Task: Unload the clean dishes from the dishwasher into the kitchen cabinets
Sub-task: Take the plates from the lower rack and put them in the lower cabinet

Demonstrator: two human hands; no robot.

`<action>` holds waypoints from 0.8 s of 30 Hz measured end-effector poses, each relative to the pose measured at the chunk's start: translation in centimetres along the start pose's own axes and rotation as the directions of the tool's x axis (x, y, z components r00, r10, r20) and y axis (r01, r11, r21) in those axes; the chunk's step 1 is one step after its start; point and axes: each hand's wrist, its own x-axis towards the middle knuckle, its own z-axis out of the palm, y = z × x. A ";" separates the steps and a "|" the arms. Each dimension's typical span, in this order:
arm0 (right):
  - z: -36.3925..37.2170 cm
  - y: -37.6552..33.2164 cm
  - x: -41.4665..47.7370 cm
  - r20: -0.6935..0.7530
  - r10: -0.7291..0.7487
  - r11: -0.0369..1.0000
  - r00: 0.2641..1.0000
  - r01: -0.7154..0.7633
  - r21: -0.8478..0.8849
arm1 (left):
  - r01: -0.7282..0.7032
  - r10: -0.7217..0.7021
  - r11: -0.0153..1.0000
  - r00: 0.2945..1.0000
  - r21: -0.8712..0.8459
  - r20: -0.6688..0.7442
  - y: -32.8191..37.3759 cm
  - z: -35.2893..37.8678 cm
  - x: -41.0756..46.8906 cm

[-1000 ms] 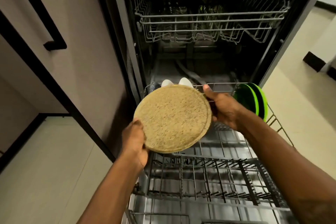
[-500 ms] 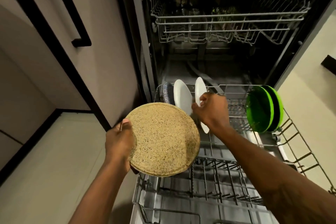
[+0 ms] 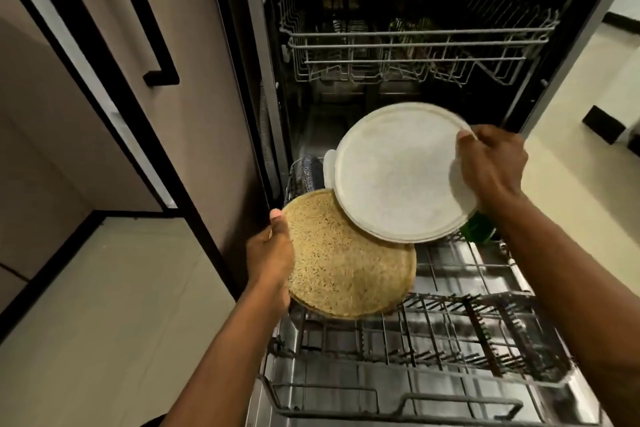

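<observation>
Right hand (image 3: pixel 491 172) now grips a white plate (image 3: pixel 394 177) lifted off the rack (image 3: pixel 450 340); left hand (image 3: pixel 270 255) still grips the tan plate (image 3: pixel 349 274).

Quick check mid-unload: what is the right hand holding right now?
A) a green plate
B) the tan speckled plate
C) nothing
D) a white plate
D: the right hand grips the white plate by its right rim, above the lower rack, while the left hand holds the tan speckled plate.
</observation>
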 end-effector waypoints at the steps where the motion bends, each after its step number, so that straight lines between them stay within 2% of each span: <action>1: 0.3 0.4 -0.3 0.065 0.031 0.999 0.997 -0.033 0.032 | 0.008 -0.008 0.999 1.000 -0.039 -0.010 -0.3 0.2 0.3; 4: 1.4 1.5 -1.2 0.203 0.128 0.987 0.971 -0.145 0.069 | 0.000 0.001 0.996 1.000 -0.093 0.019 0.2 0.7 -0.2; 6: 2.2 1.5 -1.6 0.242 0.192 0.974 0.951 -0.214 0.070 | -0.019 0.024 0.994 0.999 -0.108 0.042 0.9 0.8 -0.9; 9: 3.3 1.3 -2.1 0.330 0.252 0.965 0.910 -0.261 -0.016 | 0.026 -0.013 0.987 0.996 -0.159 0.084 0.9 0.8 -1.3; 13: 5.6 1.1 -3.8 0.479 0.203 0.979 0.854 -0.189 -0.077 | 0.069 -0.062 0.993 0.995 -0.092 0.079 0.1 0.2 -1.0; 17: 8.3 0.3 -4.6 0.472 0.125 0.991 0.872 -0.085 -0.104 | 0.018 -0.016 0.999 0.998 -0.044 0.056 -0.9 -1.5 -0.7; 21: 11.4 -0.5 -5.1 0.508 -0.049 0.991 0.860 0.107 -0.085 | -0.013 0.016 0.999 0.997 -0.032 0.073 -1.0 -3.3 -0.8; 24: 13.9 -0.7 -6.2 0.540 -0.059 0.974 0.840 0.167 -0.154 | -0.014 0.014 1.000 0.998 -0.003 0.059 -1.5 -4.4 -0.4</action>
